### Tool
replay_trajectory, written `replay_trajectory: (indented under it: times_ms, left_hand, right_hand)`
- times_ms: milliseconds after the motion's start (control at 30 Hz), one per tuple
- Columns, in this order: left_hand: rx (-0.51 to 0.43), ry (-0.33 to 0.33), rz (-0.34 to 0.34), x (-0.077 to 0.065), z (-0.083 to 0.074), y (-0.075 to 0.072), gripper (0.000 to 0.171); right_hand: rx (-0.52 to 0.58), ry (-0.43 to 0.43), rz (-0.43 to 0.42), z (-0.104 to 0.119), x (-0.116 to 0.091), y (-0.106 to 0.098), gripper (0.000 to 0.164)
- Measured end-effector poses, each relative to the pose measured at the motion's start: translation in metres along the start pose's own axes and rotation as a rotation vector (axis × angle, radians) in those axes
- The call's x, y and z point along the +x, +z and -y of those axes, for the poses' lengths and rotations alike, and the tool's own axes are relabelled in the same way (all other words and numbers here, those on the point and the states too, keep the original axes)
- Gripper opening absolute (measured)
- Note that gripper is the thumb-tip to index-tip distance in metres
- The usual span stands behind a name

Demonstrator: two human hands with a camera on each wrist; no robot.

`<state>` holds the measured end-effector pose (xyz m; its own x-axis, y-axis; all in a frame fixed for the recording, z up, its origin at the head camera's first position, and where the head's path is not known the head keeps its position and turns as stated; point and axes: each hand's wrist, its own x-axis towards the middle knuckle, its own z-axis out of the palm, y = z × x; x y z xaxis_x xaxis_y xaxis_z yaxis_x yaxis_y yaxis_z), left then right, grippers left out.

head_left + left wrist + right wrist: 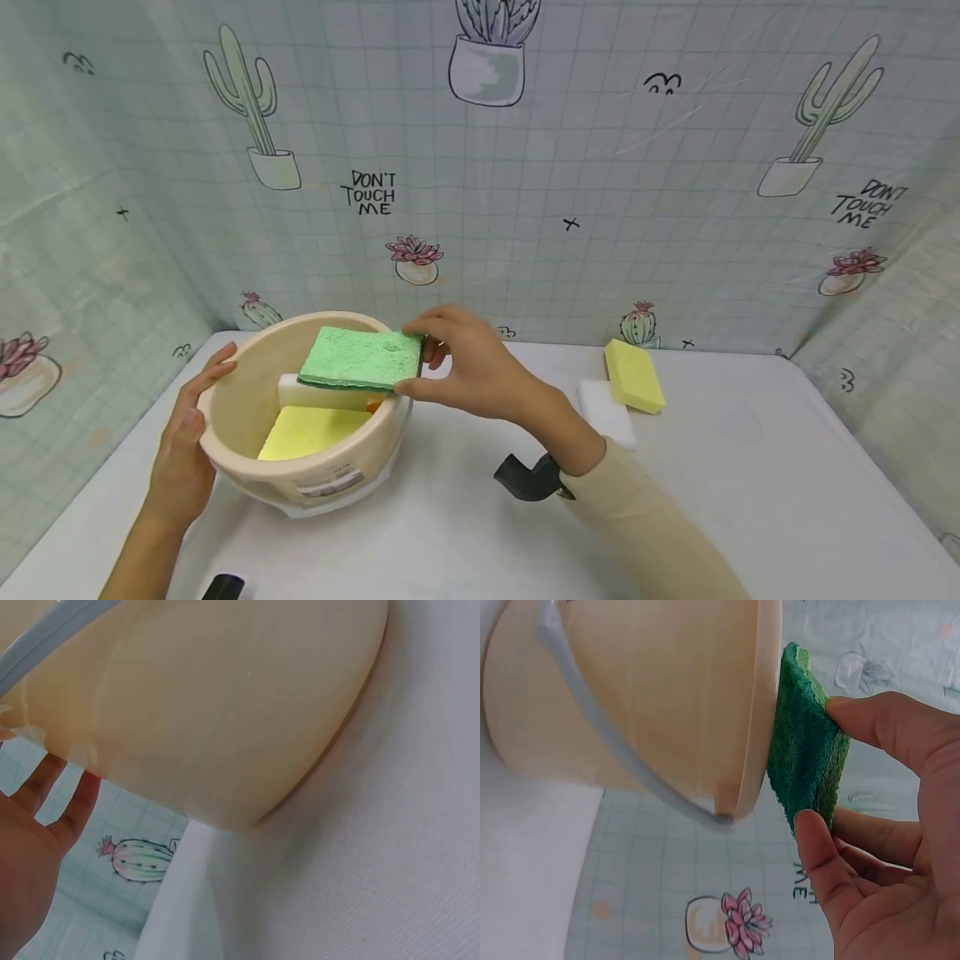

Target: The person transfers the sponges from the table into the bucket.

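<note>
A green sponge [362, 358] with a darker green rough side [802, 735] tilts over the right part of a cream bucket's mouth. My right hand [480, 367] pinches its right end between thumb and fingers. The cream bucket [247, 468] stands on the table, its grey handle [622, 750] hanging down the side. Against the bucket's left rim, my left hand [183, 450] holds on, fingers at the edge and thumb lower on the outside. Inside lie a yellow sponge [311, 432], a white block [330, 396] partly covered, and a small orange bit [373, 405].
To the right on the white table [720, 483] lie a yellow sponge [633, 377] and a white block [600, 408], partly behind the right forearm. A patterned cactus curtain [495, 183] hangs behind and at both sides.
</note>
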<state>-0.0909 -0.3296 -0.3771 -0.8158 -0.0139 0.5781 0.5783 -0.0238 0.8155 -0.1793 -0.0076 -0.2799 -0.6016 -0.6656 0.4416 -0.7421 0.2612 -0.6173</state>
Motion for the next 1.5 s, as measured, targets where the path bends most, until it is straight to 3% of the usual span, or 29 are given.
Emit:
replay_trajectory:
  times_ms: [733,1167,1500]
  left_hand:
    - [0.012,0.020,0.006,0.002,-0.003,0.002,0.046]
    - [0.022,0.017,0.015,0.002,-0.002,0.002,0.047]
    - [0.019,0.021,0.010,0.001,-0.003,0.001,0.047]
  right_hand:
    - [-0.134,0.029,0.225,0.033,0.029,0.035,0.055]
    - [-0.164,0.043,0.277,0.036,0.033,0.050,0.060]
    - [-0.206,0.025,0.324,0.033,0.034,0.049,0.066]
